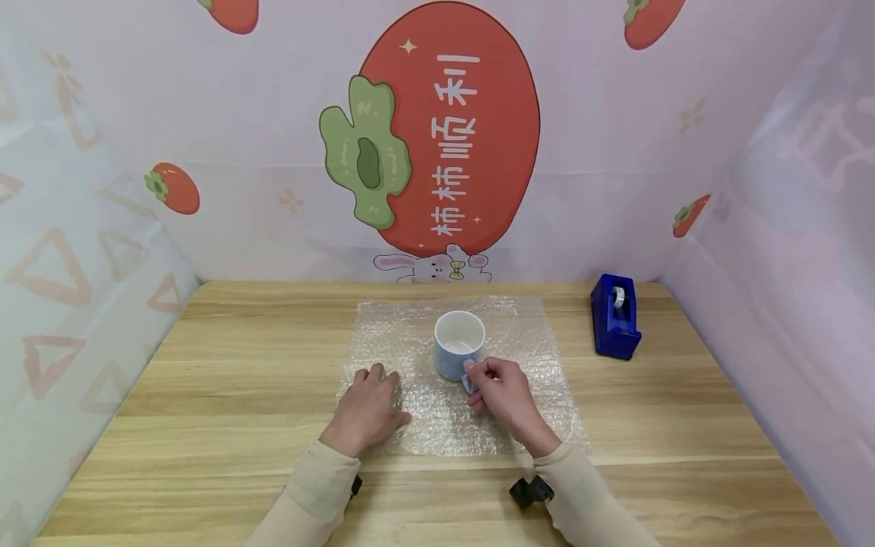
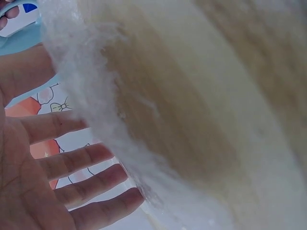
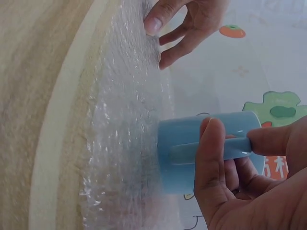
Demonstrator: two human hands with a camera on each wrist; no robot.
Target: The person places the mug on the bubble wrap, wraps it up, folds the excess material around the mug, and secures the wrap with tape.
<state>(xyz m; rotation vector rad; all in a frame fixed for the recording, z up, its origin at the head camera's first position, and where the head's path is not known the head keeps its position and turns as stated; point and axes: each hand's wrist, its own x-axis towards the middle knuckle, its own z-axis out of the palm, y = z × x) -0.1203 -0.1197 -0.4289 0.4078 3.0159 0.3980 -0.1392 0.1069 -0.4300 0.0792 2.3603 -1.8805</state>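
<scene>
A light blue mug [image 1: 454, 358] with a white inside stands upright on a sheet of bubble wrap [image 1: 437, 425]. Its handle [image 3: 184, 152] points toward the person. My right hand [image 1: 504, 391] grips that handle between thumb and fingers, as the right wrist view shows up close. To the left of the mug, my left hand [image 1: 369, 406] rests palm down, its spread fingertips on the bubble wrap. In the left wrist view the fingers [image 2: 84, 160] are nearly straight and hold nothing.
A blue tape dispenser [image 1: 614, 323] with a roll of tape stands at the back right of the wooden table [image 1: 225, 425]. A printed backdrop [image 1: 273, 137] rises behind the table and along both sides.
</scene>
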